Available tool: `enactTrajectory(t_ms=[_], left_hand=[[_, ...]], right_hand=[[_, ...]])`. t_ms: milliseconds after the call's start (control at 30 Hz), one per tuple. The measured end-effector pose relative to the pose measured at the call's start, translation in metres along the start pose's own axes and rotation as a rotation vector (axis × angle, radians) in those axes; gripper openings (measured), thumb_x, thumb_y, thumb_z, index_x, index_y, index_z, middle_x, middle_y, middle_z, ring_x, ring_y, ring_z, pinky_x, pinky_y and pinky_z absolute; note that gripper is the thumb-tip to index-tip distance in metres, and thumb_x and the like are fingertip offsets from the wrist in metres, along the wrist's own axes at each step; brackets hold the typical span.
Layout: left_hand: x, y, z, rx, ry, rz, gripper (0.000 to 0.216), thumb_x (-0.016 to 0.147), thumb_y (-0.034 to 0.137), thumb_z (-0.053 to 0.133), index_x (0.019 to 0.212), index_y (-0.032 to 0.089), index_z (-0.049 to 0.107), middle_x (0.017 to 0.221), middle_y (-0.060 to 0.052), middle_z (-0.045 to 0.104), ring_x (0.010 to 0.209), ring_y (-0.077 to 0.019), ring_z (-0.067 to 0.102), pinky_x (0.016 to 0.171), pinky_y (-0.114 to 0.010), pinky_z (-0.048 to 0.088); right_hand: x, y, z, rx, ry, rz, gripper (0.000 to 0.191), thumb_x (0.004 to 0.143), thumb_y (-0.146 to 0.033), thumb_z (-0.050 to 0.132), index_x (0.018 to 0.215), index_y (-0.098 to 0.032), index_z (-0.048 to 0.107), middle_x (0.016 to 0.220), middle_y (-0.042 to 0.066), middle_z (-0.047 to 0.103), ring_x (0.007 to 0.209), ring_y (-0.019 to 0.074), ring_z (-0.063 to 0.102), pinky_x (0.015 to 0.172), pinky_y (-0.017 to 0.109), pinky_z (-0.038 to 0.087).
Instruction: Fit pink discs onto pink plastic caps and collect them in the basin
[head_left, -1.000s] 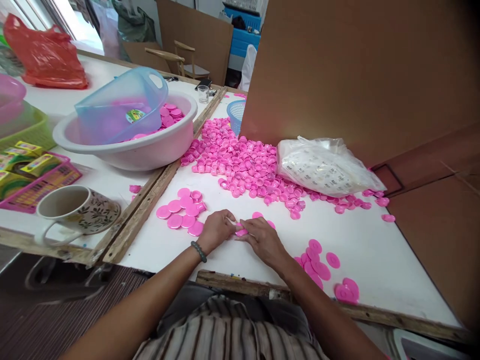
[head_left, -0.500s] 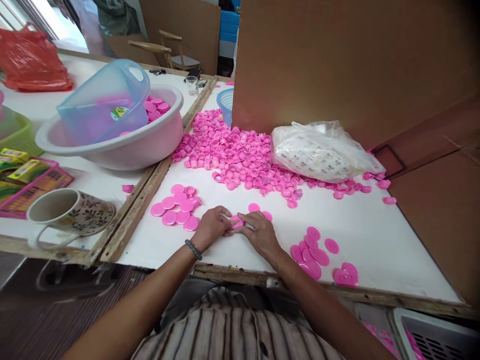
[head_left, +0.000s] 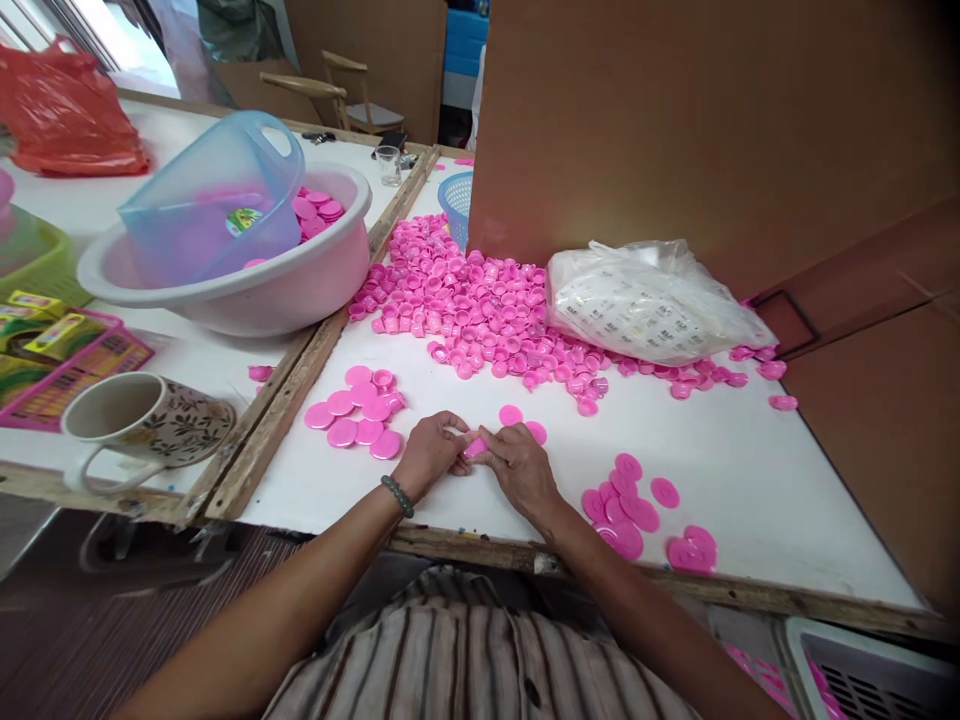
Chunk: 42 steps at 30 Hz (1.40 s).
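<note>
Between my two hands is a small pink plastic piece (head_left: 475,447), round-edged like the discs nearby. My left hand (head_left: 433,450) pinches its left side, fingers curled. From the right, my right hand (head_left: 521,468) presses thumb and fingertips on the same piece; part of it is hidden by the fingers. Left of my hands lies a group of flat pink discs (head_left: 342,432). Two more discs (head_left: 511,414) lie just beyond my right hand. Another cluster of pink discs (head_left: 639,512) is on the right. Behind spreads a large heap of small pink cups (head_left: 480,300).
A plastic bag of white packets (head_left: 652,310) rests on the heap's right end, before a cardboard wall (head_left: 690,120). At left stand a pale pink basin (head_left: 277,290), a blue scoop-shaped container (head_left: 202,215) and a patterned mug (head_left: 180,425). A wooden strip (head_left: 285,400) divides the tabletop.
The pink piece in my fingers has tilted and shows less of its face. Both hands stay close together in nearly the same spot; the view has shifted slightly.
</note>
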<state>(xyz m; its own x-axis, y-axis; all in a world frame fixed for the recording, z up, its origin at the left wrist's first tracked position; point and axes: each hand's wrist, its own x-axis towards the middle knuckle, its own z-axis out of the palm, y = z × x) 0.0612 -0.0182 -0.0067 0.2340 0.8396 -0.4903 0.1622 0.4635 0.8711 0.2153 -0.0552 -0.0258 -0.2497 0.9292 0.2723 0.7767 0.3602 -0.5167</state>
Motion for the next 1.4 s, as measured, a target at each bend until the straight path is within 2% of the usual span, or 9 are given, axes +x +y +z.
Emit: enactTrajectory(t_ms=[267, 433, 533, 700, 800, 1000, 1133, 1267, 1400], left_hand=[[-0.003, 0.006, -0.01, -0.056, -0.045, 0.043, 0.035, 0.057, 0.028, 0.076, 0.073, 0.014, 0.048, 0.048, 0.003, 0.058, 0.044, -0.011, 0.058, 0.044, -0.02, 0.048], [-0.001, 0.006, -0.013, -0.057, -0.087, -0.027, 0.035, 0.055, 0.018, 0.075, 0.077, 0.014, 0.048, 0.048, 0.003, 0.059, 0.045, -0.0118, 0.059, 0.047, -0.023, 0.05], [0.003, 0.008, -0.013, -0.023, -0.077, -0.081, 0.032, 0.057, 0.014, 0.072, 0.076, 0.015, 0.046, 0.046, 0.002, 0.058, 0.044, -0.0128, 0.058, 0.046, -0.024, 0.05], [0.003, 0.01, -0.01, 0.019, -0.087, -0.088, 0.028, 0.059, 0.014, 0.069, 0.074, 0.016, 0.045, 0.043, 0.005, 0.055, 0.041, -0.0128, 0.056, 0.044, -0.024, 0.048], [0.0, 0.009, -0.012, 0.102, -0.103, 0.013, 0.026, 0.062, 0.021, 0.067, 0.077, 0.017, 0.046, 0.043, 0.006, 0.054, 0.041, -0.0126, 0.054, 0.043, -0.022, 0.044], [-0.012, 0.021, -0.025, 0.716, 0.273, 0.286, 0.019, 0.074, 0.035, 0.057, 0.08, 0.018, 0.052, 0.056, 0.001, 0.059, 0.051, -0.015, 0.056, 0.046, -0.021, 0.032], [-0.02, 0.03, -0.014, 1.022, 0.503, 0.434, 0.024, 0.08, 0.032, 0.051, 0.098, 0.017, 0.051, 0.086, -0.008, 0.061, 0.069, -0.0199, 0.058, 0.051, -0.024, 0.035], [-0.01, 0.028, 0.015, 0.954, 0.313, 0.626, 0.021, 0.079, 0.023, 0.052, 0.099, 0.018, 0.048, 0.093, -0.007, 0.059, 0.075, -0.0185, 0.058, 0.06, -0.027, 0.04], [0.014, 0.022, 0.035, 0.838, 0.09, 0.633, 0.03, 0.075, 0.016, 0.055, 0.103, 0.019, 0.046, 0.09, -0.004, 0.06, 0.072, -0.0174, 0.059, 0.061, -0.027, 0.042]], right_hand=[[0.007, -0.006, -0.01, 0.083, 0.022, -0.062, 0.03, 0.079, -0.031, 0.06, 0.107, -0.023, 0.061, 0.093, 0.006, 0.058, 0.085, 0.0192, 0.05, 0.07, 0.032, 0.044], [0.025, -0.016, -0.025, -0.086, -0.255, -0.168, 0.009, 0.08, -0.023, 0.058, 0.082, -0.019, 0.065, 0.077, 0.004, 0.056, 0.074, 0.0159, 0.045, 0.059, 0.026, 0.037], [0.036, -0.019, -0.027, -0.157, -0.345, -0.179, 0.014, 0.08, -0.019, 0.058, 0.067, -0.016, 0.062, 0.067, 0.002, 0.051, 0.068, 0.0139, 0.043, 0.052, 0.024, 0.031], [0.038, -0.021, -0.025, -0.166, -0.352, -0.174, 0.017, 0.078, -0.019, 0.06, 0.061, -0.016, 0.058, 0.063, 0.001, 0.048, 0.064, 0.0126, 0.043, 0.051, 0.023, 0.03], [0.027, -0.015, -0.027, -0.11, -0.283, -0.195, 0.008, 0.079, -0.023, 0.059, 0.074, -0.018, 0.063, 0.072, 0.002, 0.056, 0.07, 0.0135, 0.047, 0.055, 0.023, 0.035], [0.028, 0.03, -0.049, -0.06, 0.201, 0.061, 0.023, 0.087, -0.028, 0.046, 0.096, -0.018, 0.064, 0.088, 0.007, 0.061, 0.085, 0.0177, 0.053, 0.07, 0.031, 0.045], [0.051, 0.059, -0.054, -0.217, 0.168, 0.113, 0.018, 0.082, -0.031, 0.054, 0.081, -0.018, 0.066, 0.082, 0.006, 0.057, 0.079, 0.0193, 0.052, 0.063, 0.031, 0.044], [0.058, 0.067, -0.047, -0.254, 0.081, 0.071, 0.023, 0.084, -0.024, 0.051, 0.065, -0.016, 0.062, 0.077, 0.006, 0.056, 0.076, 0.0181, 0.05, 0.06, 0.029, 0.042], [0.044, 0.055, -0.049, -0.166, 0.079, 0.042, 0.026, 0.087, -0.02, 0.044, 0.067, -0.016, 0.06, 0.076, 0.005, 0.057, 0.076, 0.0165, 0.049, 0.061, 0.028, 0.042]])
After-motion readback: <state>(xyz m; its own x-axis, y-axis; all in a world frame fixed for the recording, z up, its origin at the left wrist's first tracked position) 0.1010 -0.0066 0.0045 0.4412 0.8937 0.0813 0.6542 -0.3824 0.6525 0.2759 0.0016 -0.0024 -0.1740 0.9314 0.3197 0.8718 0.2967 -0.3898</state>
